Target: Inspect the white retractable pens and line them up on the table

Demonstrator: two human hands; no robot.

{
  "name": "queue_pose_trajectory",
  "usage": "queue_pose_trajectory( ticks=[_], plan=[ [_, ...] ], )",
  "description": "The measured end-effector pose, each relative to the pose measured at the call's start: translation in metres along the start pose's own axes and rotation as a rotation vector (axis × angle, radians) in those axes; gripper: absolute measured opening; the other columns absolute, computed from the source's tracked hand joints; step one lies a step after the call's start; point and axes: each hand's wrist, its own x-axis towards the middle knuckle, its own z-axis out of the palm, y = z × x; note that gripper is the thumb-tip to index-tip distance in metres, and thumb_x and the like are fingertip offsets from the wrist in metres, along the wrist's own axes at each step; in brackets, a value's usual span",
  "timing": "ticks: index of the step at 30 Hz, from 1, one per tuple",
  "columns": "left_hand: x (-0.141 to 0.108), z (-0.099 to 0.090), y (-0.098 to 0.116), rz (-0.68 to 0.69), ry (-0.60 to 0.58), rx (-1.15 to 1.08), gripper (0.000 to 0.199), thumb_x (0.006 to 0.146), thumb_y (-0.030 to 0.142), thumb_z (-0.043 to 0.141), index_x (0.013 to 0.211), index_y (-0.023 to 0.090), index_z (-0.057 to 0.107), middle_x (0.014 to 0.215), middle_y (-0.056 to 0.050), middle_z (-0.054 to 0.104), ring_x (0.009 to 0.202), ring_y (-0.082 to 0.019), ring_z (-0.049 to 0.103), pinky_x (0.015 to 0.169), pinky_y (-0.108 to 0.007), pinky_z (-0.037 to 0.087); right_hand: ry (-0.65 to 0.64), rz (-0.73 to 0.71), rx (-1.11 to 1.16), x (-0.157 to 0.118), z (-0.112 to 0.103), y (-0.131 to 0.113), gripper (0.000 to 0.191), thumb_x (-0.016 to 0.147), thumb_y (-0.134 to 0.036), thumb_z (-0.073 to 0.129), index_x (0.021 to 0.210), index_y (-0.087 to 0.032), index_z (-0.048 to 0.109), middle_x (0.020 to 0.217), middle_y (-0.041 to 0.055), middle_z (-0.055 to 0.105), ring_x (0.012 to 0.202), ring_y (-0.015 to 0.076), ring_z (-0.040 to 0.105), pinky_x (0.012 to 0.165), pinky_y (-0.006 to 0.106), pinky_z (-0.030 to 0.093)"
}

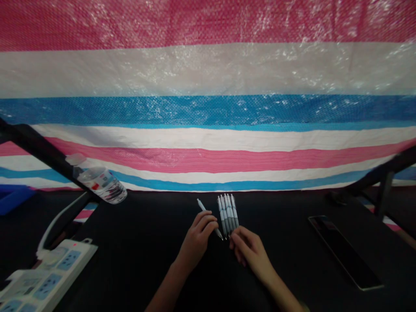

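Observation:
My left hand is shut on a white pen, which runs diagonally through the fingers with its metal tip showing at the lower right. Several white pens with grey grips lie side by side on the black table, close together and fanning slightly. My right hand rests just below them, its curled fingertips at the pens' lower ends. It holds nothing that I can see.
A white power strip with a cable lies at the lower left. A black phone lies on the right, and a plastic water bottle leans at the far left edge. Behind stands a striped tarpaulin, with a blue container at far left.

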Motion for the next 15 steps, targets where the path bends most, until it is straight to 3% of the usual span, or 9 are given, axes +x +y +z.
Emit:
queue_pose_trajectory(
  ticks=[4,7,9,12,15],
  plan=[
    [0.001,0.0,0.013,0.071,0.011,-0.098,0.022,0.095,0.008,0.047,0.102,0.019,0.065,0.105,-0.01,0.068,0.118,-0.026,0.055,0.096,-0.044,0.054,-0.254,0.23,0.392,-0.003,0.02,0.008,0.05,0.086,-0.067,0.053,0.098,-0.018,0.053,0.069,0.0016,0.066,0.035,0.0081,0.051,0.029,0.015,0.03],
    [-0.003,0.003,0.016,0.122,-0.003,-0.167,0.025,0.094,0.007,0.049,0.107,0.02,0.065,0.109,-0.01,0.068,0.122,-0.026,0.053,0.097,-0.043,0.053,-0.252,0.262,0.58,-0.003,0.03,0.016,0.052,0.082,-0.068,0.06,0.09,-0.017,0.053,0.055,-0.0016,0.062,0.029,0.0056,0.042,0.027,0.014,0.021],
    [-0.005,0.006,0.014,0.089,0.046,-0.2,0.031,0.093,0.006,0.05,0.116,0.022,0.064,0.125,-0.012,0.063,0.131,-0.028,0.047,0.104,-0.048,0.048,-0.235,0.286,0.663,-0.003,0.031,0.02,0.051,0.079,-0.066,0.064,0.084,-0.017,0.053,0.048,-0.0035,0.058,0.027,0.0042,0.035,0.027,0.014,0.018],
    [-0.005,0.01,0.01,-0.174,0.224,-0.366,0.049,0.09,0.012,0.06,0.136,0.027,0.052,0.151,-0.013,0.042,0.141,-0.032,0.035,0.109,-0.053,0.04,-0.27,0.352,0.773,-0.004,0.03,0.022,0.045,0.078,-0.06,0.069,0.083,-0.018,0.053,0.045,-0.0051,0.056,0.026,0.0033,0.029,0.028,0.015,0.018],
    [-0.001,0.01,0.008,-0.569,0.316,-0.846,0.058,0.091,0.028,0.062,0.145,0.028,0.039,0.151,-0.017,0.043,0.133,-0.032,0.049,0.102,-0.05,0.048,-0.338,0.441,0.868,-0.006,0.031,0.024,0.043,0.075,-0.056,0.073,0.082,-0.019,0.053,0.043,-0.0071,0.054,0.027,0.0029,0.024,0.029,0.015,0.017]
  ],
)
